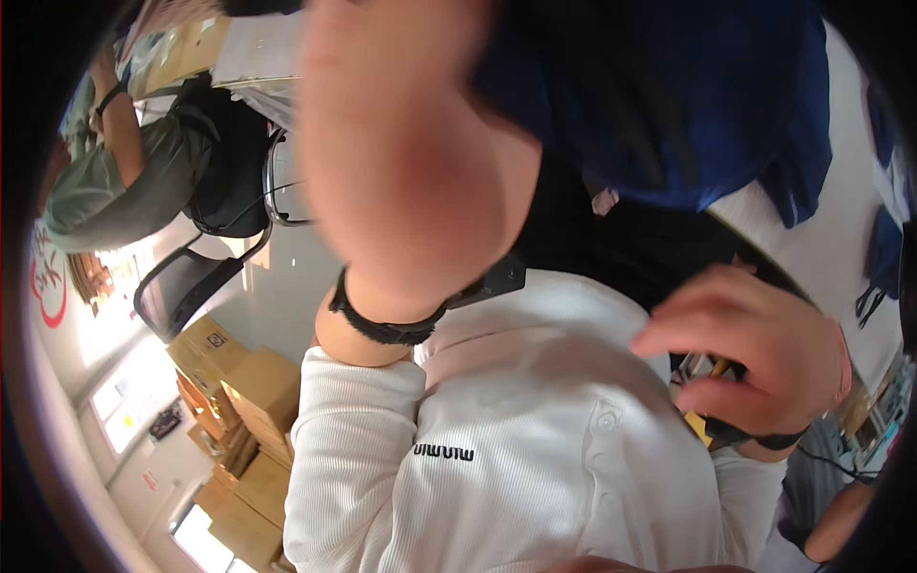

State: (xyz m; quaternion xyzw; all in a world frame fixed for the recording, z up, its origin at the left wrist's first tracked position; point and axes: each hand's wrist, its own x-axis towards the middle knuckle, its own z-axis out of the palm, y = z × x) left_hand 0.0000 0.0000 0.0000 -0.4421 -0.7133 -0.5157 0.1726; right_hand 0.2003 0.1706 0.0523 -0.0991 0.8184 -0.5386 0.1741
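My left hand (411, 181) is raised very close in front of me, large and blurred, with a black band round its wrist. Its fingers are smeared or lie past the upper edge, so what they do is hidden. Beside it, dark blue cloth (659, 124) fills the upper right; I cannot tell whether the hand grips it. My right hand (755, 344) is lower down at the right, in front of my white ribbed top (554, 430). Its fingers are bent, with thumb and forefinger apart, and nothing shows between them. A black band circles that wrist too.
A person in grey-green clothing (143, 181) sits at the far left, near a black chair with a metal frame (191, 286). Cardboard boxes (258, 401) are stacked below them. A pale table (812, 267) runs along the right. Another person's arm (841, 520) shows at lower right.
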